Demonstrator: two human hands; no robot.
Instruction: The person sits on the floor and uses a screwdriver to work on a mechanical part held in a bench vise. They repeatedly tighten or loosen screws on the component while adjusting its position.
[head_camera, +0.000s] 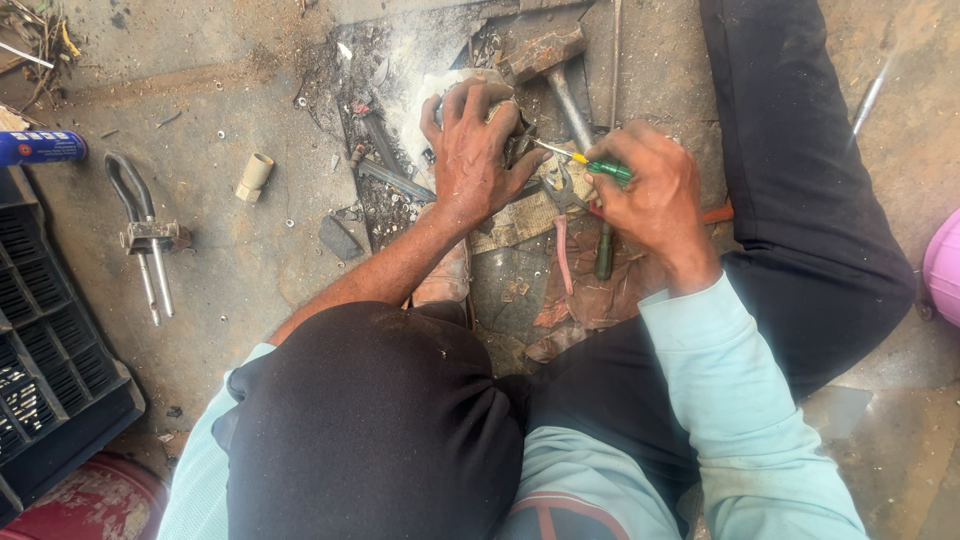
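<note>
My left hand (472, 150) presses down on a grey metal part (512, 118) lying on the dirty concrete floor, fingers curled over its top. My right hand (648, 190) grips a small screwdriver with a green handle (606, 170), its thin shaft pointing left toward the part. Pliers with pink and dark green handles (562, 250) lie just below both hands. Most of the metal part is hidden under my left hand.
A hammer (548, 60) lies behind the hands. A metal hand tool with two long handles (148, 235) and a small beige tube (254, 176) rest at the left, near a black plastic crate (50, 370). My bent knees fill the foreground.
</note>
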